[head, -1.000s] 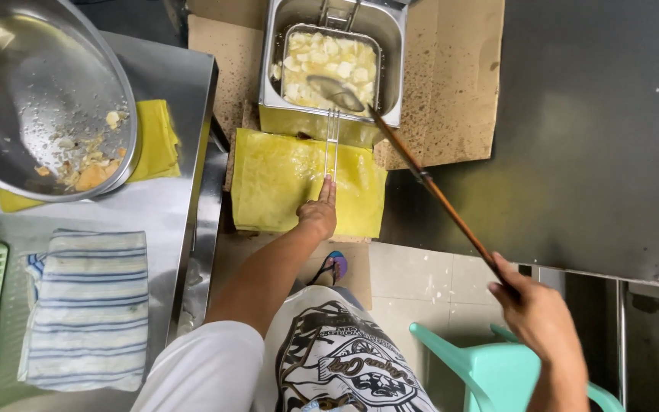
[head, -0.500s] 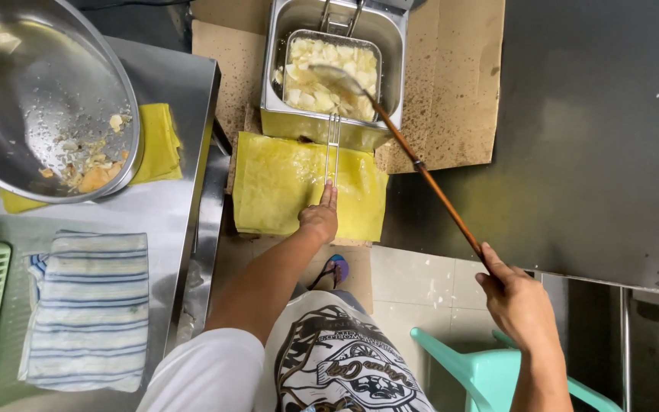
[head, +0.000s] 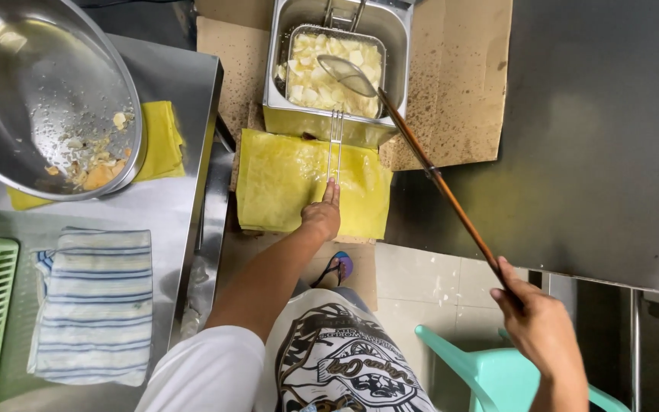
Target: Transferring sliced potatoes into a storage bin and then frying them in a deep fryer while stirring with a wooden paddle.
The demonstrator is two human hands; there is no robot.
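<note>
Wooden-handled skimmer gripped by right hand, slanting up-left into fryer

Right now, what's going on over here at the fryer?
A person is frying pale cut pieces in a small metal fryer. The right hand grips a long-handled skimmer, whose mesh bowl sits over the basket of pieces. The left hand rests at the end of the basket handle, above a yellow cloth. A big steel bowl with scraps sits on the counter.
</note>
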